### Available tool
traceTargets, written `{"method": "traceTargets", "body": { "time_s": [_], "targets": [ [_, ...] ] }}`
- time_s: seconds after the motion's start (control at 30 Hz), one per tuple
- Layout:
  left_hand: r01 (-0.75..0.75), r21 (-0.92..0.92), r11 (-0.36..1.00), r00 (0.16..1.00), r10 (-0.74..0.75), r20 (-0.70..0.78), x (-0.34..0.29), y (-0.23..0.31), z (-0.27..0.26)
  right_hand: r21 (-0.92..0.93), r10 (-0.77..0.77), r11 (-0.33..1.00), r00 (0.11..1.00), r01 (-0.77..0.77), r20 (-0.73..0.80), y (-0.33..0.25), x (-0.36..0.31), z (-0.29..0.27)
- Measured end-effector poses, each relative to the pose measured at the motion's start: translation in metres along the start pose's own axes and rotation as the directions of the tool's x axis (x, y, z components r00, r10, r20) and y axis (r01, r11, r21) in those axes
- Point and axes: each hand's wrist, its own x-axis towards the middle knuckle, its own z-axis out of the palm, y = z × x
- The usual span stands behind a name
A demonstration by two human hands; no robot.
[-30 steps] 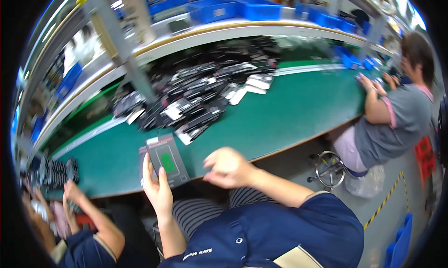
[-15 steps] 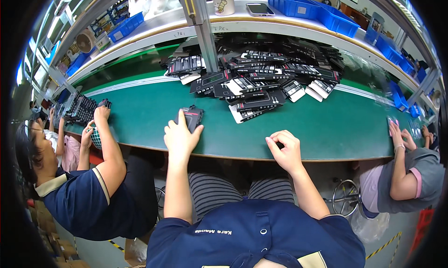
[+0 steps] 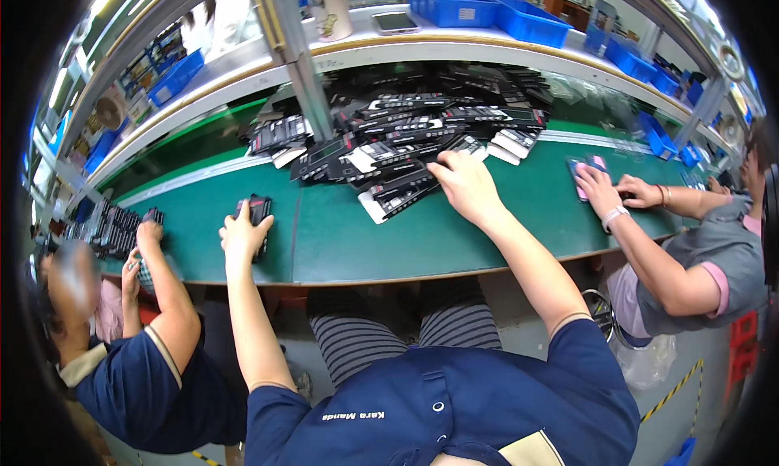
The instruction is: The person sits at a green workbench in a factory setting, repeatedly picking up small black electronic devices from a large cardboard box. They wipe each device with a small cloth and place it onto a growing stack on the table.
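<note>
My left hand is on a small stack of flat black boxes on the green bench, left of the pile. Its thumb lies along the near right side and its fingers reach over the left and top. My right hand reaches forward to the near right edge of a large heap of flat black printed boxes. Its fingers are stretched out at the boxes and grip none that I can make out. A tilted box with a white end flap lies just left of that hand.
A metal post rises behind the heap. Overhead, a shelf carries blue bins, a phone and a cup. A co-worker at left handles boxes by a row of black boxes; another at right handles a pink item.
My right hand has moved from near the bench edge forward to the heap. My left hand stays on the black boxes. The whole view has shifted, and the right co-worker's hands have come further in.
</note>
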Motion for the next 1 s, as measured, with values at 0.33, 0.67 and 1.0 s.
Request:
{"method": "traceTargets", "body": {
  "time_s": [0.33, 0.67, 1.0],
  "targets": [
    [-0.900, -0.161, 0.404, 0.434, 0.865, -0.253, -0.190, 0.132, 0.036, 0.186, -0.005, 0.982, 0.999, 0.014, -0.051, -0.006, -0.076, -0.068],
    [-0.833, -0.254, 0.491, 0.539, 0.823, -0.177, -0.182, 0.160, 0.042, -0.154, 0.494, 0.851, 0.865, -0.501, -0.084, 0.110, -0.118, -0.089],
    [-0.800, -0.124, 0.587, 0.576, 0.695, -0.431, -0.146, 0.138, 0.030, -0.112, 0.521, 0.845, 0.852, -0.523, -0.057, 0.027, -0.136, -0.072]
  ]
}}
